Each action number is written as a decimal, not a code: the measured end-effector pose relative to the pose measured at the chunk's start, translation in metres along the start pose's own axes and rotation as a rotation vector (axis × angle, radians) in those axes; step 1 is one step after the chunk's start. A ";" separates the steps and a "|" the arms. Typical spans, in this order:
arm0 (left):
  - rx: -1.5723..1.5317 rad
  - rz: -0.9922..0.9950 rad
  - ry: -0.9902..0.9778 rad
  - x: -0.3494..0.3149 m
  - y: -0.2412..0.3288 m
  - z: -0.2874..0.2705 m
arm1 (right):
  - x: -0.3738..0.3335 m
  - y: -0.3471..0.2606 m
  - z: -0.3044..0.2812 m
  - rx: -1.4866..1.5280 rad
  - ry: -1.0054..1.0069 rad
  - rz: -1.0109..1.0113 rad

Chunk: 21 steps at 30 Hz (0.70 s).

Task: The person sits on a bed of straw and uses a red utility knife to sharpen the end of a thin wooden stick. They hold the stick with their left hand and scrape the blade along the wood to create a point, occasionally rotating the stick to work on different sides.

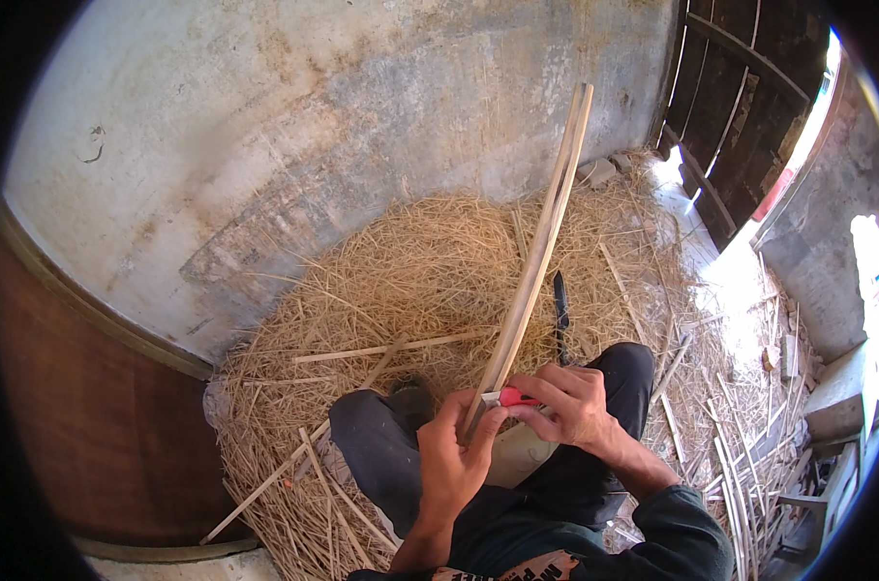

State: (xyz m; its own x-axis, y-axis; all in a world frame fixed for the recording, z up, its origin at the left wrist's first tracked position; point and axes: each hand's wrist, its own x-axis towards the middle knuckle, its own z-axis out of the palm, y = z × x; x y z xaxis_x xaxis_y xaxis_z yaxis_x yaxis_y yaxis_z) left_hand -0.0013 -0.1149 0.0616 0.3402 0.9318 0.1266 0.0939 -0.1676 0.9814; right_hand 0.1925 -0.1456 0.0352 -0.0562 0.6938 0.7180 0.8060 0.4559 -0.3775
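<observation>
A long pale bamboo strip [539, 254] rises from my lap and leans away toward the wall, a dark groove running along it. My left hand [457, 450] is closed round its near end, the thumb close to the blade. In my right hand [567, 405] is a red utility knife [517, 397], its short metal blade lying across the strip near that end. The right fingers are wrapped round the knife's handle. Beyond my right knee a black knife-like tool [561, 302] rests on the shavings; its exact kind is unclear.
Thin shavings [430, 252] cover the floor around my bent legs. Loose strips [391, 347] lie at left, and more [730, 474] at right. A stained wall [294, 145] stands ahead, a brown panel [101, 416] at left, a dark wooden door [740, 107] at far right.
</observation>
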 end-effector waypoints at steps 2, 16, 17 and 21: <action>0.014 0.011 0.004 -0.001 0.001 0.000 | 0.000 -0.001 0.000 -0.014 0.011 -0.003; 0.152 -0.034 0.003 -0.007 -0.002 -0.003 | 0.012 0.006 -0.013 -0.089 0.059 0.110; 0.180 -0.058 -0.016 -0.012 -0.003 -0.005 | 0.015 0.018 -0.013 -0.078 0.141 0.176; 0.181 -0.138 -0.085 -0.039 -0.019 -0.009 | 0.038 0.057 -0.042 -0.121 0.307 0.400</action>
State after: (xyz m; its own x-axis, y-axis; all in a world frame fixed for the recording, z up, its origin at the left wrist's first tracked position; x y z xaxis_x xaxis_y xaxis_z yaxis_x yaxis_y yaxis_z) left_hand -0.0246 -0.1448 0.0393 0.3895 0.9207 -0.0267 0.3081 -0.1029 0.9458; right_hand 0.2613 -0.1170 0.0655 0.4311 0.5966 0.6769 0.7927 0.1081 -0.6000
